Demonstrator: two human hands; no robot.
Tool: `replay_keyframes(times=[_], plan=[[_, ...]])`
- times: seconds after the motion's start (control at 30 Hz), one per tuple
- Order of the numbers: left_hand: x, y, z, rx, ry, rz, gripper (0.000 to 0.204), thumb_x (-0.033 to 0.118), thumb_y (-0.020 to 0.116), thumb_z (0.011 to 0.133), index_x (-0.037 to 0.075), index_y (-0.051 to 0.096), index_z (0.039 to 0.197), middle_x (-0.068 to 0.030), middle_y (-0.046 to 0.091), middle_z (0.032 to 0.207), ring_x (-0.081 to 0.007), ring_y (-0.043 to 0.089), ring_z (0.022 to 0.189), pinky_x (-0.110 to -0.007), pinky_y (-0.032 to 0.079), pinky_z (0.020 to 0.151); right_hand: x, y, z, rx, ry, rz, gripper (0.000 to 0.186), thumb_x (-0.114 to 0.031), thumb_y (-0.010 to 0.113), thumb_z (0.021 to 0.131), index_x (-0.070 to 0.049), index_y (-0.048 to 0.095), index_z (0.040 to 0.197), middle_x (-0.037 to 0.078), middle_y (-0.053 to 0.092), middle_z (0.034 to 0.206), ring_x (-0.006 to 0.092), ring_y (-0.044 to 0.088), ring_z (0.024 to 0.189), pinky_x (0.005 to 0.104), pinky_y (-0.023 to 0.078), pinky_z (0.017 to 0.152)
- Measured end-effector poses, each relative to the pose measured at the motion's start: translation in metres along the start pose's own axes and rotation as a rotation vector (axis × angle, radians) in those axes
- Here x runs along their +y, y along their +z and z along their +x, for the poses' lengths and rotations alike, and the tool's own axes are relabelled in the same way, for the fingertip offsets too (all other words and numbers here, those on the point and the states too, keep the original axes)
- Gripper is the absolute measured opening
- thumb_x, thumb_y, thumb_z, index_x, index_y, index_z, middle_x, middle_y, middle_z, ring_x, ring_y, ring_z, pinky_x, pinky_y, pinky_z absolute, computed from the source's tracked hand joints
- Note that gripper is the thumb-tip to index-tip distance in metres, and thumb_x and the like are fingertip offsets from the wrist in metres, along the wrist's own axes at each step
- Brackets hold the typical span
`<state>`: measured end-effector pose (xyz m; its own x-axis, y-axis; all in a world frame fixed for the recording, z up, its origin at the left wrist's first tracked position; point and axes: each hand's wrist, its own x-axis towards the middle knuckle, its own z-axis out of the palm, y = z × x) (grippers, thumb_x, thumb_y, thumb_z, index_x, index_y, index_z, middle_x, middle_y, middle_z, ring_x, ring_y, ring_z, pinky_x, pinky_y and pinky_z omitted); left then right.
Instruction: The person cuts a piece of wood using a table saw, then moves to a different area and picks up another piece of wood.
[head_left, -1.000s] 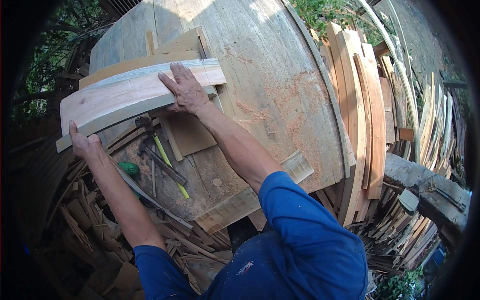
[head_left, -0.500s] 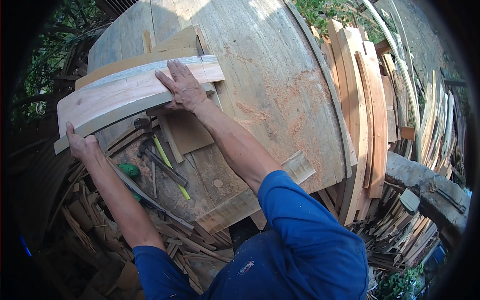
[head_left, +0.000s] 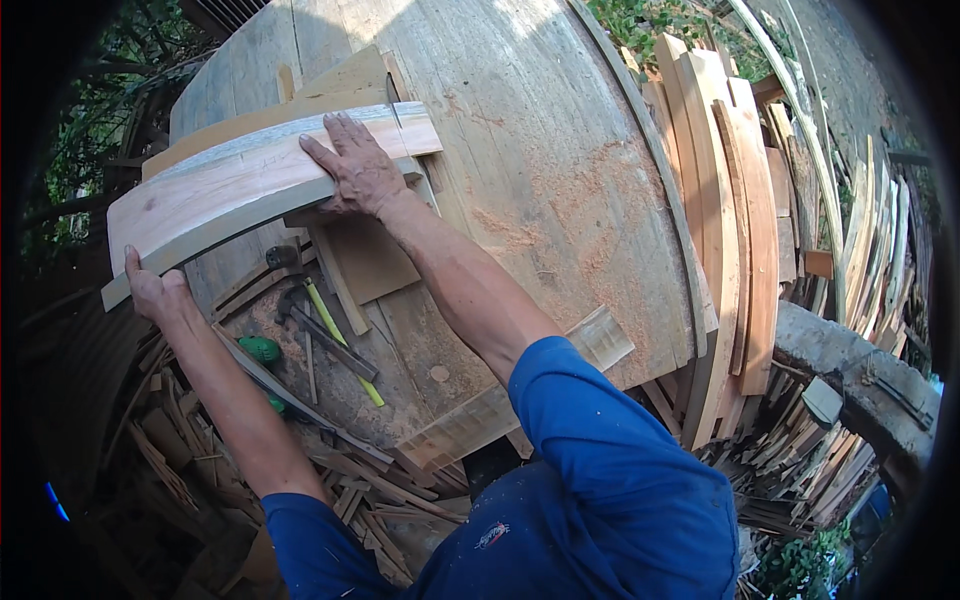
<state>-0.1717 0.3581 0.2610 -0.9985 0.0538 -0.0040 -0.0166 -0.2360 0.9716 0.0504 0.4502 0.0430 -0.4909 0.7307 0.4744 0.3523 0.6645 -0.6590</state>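
Note:
A pale curved wooden board lies across a wooden jig on the workbench. My left hand grips its left end, thumb on top and fingers below. Pressed flat near the board's right end is my right hand, its thumb spread away and some fingertips past the middle of the face. Right of those fingers, a thin dark saw blade stands at the board's far edge, in line with a mark across the wood. Behind the board is a brown curved piece.
A hammer, a yellow-green strip and a green power tool lie close to my left forearm. A loose plank lies along the near edge. Tall boards are stacked at the right; offcuts fill the floor.
The view has shifted slightly. A dark slit at the board's far edge by the blade shows more clearly now. Both hands keep their places on the board.

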Motion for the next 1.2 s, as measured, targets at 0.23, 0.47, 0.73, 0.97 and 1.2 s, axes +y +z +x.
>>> replay_keyframes(times=[0.23,0.47,0.73,0.97,1.2], plan=[[-0.006,0.009,0.015,-0.017,0.018,0.034,0.045,0.008,0.075,0.083,-0.013,0.056,0.118,-0.0196,0.063,0.115,-0.0349,0.065,0.099,-0.051,0.058,0.085,0.007,0.002,0.011,-0.004,0.003,0.014,0.098,-0.057,0.078,0.066,-0.024,0.039,0.149,0.028,0.033,0.151,0.0451,0.03,0.142,0.0481,0.023,0.12],[-0.012,0.011,0.034,-0.043,0.038,0.052,0.045,0.009,0.077,0.082,-0.012,0.057,0.116,-0.0185,0.063,0.115,-0.0327,0.065,0.096,-0.049,0.058,0.083,0.011,0.009,0.018,0.013,0.006,0.013,0.097,-0.057,0.078,0.066,-0.024,0.039,0.149,0.028,0.033,0.151,0.0454,0.029,0.142,0.0487,0.023,0.12],[-0.013,0.022,0.03,0.002,0.021,0.049,0.042,0.008,0.077,0.081,-0.012,0.058,0.113,-0.0175,0.064,0.113,-0.0313,0.065,0.096,-0.049,0.058,0.083,0.018,0.009,0.024,0.008,0.0,-0.007,0.099,-0.057,0.079,0.066,-0.025,0.038,0.15,0.027,0.031,0.153,0.0441,0.028,0.143,0.0477,0.022,0.12],[-0.019,0.022,0.049,-0.063,0.034,0.029,0.043,0.008,0.077,0.081,-0.012,0.058,0.114,-0.0171,0.065,0.112,-0.0312,0.066,0.094,-0.048,0.059,0.081,0.015,0.004,0.029,-0.022,0.036,0.065,0.093,-0.041,0.083,0.066,-0.022,0.041,0.146,0.026,0.029,0.155,0.0411,0.025,0.145,0.0443,0.018,0.122],[-0.021,0.027,0.06,-0.089,0.031,0.049,0.04,0.01,0.076,0.083,-0.01,0.059,0.113,-0.0165,0.065,0.11,-0.0313,0.067,0.092,-0.048,0.06,0.078,0.02,0.012,0.036,-0.013,0.022,0.009,0.095,-0.048,0.08,0.067,-0.024,0.038,0.149,0.026,0.03,0.154,0.0418,0.026,0.145,0.0453,0.02,0.121]])
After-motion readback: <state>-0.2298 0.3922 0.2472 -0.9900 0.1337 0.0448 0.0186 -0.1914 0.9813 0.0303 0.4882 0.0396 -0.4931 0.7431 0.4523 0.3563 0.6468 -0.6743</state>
